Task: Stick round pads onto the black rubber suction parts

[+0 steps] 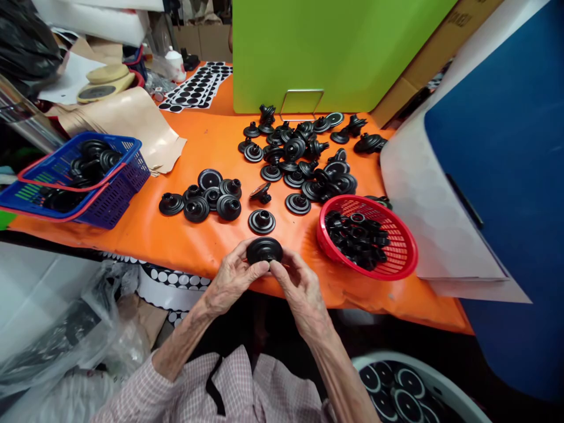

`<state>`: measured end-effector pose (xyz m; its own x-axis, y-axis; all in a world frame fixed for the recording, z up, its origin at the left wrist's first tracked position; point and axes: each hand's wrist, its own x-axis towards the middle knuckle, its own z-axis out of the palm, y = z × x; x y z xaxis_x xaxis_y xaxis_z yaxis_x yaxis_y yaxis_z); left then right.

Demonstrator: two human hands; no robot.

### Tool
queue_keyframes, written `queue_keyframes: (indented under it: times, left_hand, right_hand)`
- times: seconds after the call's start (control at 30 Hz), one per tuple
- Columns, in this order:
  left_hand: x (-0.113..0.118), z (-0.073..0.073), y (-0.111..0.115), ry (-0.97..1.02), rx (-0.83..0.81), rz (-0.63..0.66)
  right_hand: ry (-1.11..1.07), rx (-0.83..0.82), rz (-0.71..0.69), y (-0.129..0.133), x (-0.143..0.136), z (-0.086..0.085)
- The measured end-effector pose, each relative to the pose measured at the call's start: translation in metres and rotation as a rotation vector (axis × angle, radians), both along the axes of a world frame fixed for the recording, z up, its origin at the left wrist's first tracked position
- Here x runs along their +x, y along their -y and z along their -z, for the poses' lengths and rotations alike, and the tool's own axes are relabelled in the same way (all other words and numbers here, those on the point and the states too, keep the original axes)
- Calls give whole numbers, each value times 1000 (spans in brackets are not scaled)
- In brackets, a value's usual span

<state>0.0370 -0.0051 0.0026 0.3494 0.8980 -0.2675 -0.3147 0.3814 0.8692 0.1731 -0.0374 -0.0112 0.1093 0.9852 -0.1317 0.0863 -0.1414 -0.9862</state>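
Both my left hand (pixel 235 275) and my right hand (pixel 299 285) grip one round black stepped disc part (pixel 264 249) by its edges, thumbs meeting at its near side. It is held just over the front of the orange tabletop, its underside hidden. Directly beyond it a similar part with a short hollow stem (pixel 261 221) stands stem up. A tilted part (pixel 261 192) lies past that one. To the left sits a cluster of several such parts (pixel 211 198). A larger heap (pixel 293 150) spreads toward the back.
A red basket (pixel 399 258) of small black rings stands at right, near the table edge. At left is a blue basket (pixel 127 188) with black parts. A green board (pixel 339 53) rises behind; a blue panel (pixel 506 147) borders the right. Below right is a white tub (pixel 458 393) of discs.
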Motion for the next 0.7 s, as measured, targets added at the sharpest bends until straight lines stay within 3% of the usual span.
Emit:
queue_keyframes:
  times: [0.2,0.33,0.43,0.53,0.63,0.7]
  left_hand:
    - [1,-1,-1,-132,85,11]
    - [0,-9,-36,-239,162,36]
    - [-8,-19,-76,-508,398,-40]
    - [-18,-34,-105,-991,645,-136]
    - [-9,-45,-114,-1288,810,-290]
    - [13,-43,-115,-1229,864,-253]
  right_hand:
    - [-12,45,68,-2,-13,10]
    - [155,69,120,-4,-4,-6]
    - [444,235,163,-10,29,-30]
    - [791,381,208,-26,80,-42]
    - [1113,299,75,-51,122,-32]
    - [1250,241,-28,-64,134,-19]
